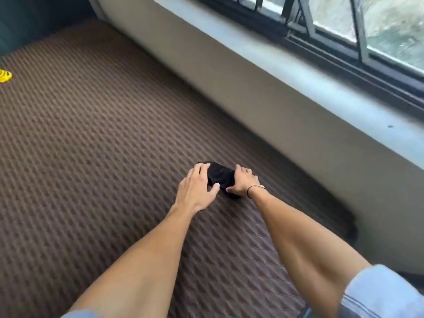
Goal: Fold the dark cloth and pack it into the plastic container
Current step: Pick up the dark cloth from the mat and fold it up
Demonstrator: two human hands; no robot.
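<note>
Lying at the far left edge of the brown patterned mattress (91, 134) is a small yellow object (5, 75), well apart from everything else. Toward the middle, the left hand (197, 189) rests with fingers spread, curled over the left end of the dark cloth (221, 176), which sits bunched into a small bundle on the mattress. The right hand (243, 181), a thin black band (252, 190) on its wrist, presses down on the cloth's right end, fingers bent around it. Further right run the beige wall (241, 88) and the window (344, 24).
</note>
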